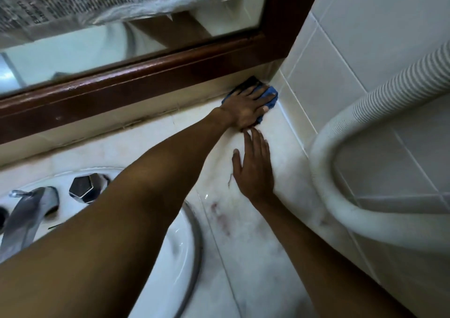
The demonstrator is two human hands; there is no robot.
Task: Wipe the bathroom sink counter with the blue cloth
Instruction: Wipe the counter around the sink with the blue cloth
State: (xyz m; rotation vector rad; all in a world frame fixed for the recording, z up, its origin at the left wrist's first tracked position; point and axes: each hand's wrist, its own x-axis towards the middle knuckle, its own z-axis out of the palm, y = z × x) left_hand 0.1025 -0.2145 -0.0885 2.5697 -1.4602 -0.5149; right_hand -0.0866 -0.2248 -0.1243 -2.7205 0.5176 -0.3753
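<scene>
Cloth (269,96), one blue piece, lies bunched in the far corner of the tabletop (246,239), where the mirror's wooden frame (151,74) meets the tiled wall (341,57). The left hand (246,108) presses flat on it, fingers spread over the fabric. The right hand (254,169) rests open, palm down, on the bare marble just beside, gripping nothing. One white sink (177,256) sits to the left; its basin is mostly hidden by the left arm. One faucet (29,210) and one faceted knob (85,187) stand on its rim. One ribbed hose (379,103) curves along the wall.
</scene>
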